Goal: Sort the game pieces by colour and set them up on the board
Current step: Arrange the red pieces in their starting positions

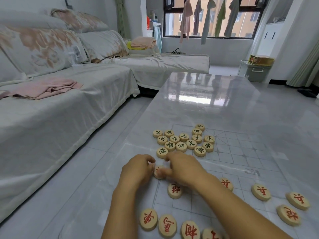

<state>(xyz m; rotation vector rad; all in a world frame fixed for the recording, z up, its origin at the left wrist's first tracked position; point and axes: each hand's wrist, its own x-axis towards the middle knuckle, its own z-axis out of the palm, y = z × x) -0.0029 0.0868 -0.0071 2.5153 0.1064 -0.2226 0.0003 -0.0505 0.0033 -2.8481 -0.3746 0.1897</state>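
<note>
A: From the left — what's held?

B: The left hand (138, 168) and right hand (184, 168) both pinch one red-lettered xiangqi piece (158, 172) at the board's (241, 152) near-left edge.

A: The green-lettered pieces (183, 142)?

B: Clustered beyond, unplaced. I'd release one hand and centre the piece on a line crossing — other red pieces (261, 192) lie to the right.

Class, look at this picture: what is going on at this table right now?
A person is setting up round wooden game pieces on a clear gridded board sheet. The black-lettered wooden discs sit bunched together at the far side. The red-lettered wooden discs are spread along the near side. The left hand and right hand meet over one red-lettered piece, apparently placing it.
</note>
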